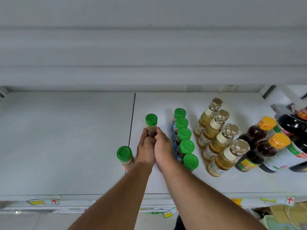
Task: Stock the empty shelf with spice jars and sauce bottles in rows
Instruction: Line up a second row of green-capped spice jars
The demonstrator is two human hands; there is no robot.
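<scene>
Spice jar (pixel 151 125), green cap, tan powder inside, pinched between left hand (pixel 146 146) and right hand (pixel 163 147) on shelf (pixel 66 138).

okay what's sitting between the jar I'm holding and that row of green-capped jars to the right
Nothing but bare white shelf. In the head view, the held jar and the row of green-capped jars are separated by an open strip, with only your right hand nearer you.
</scene>
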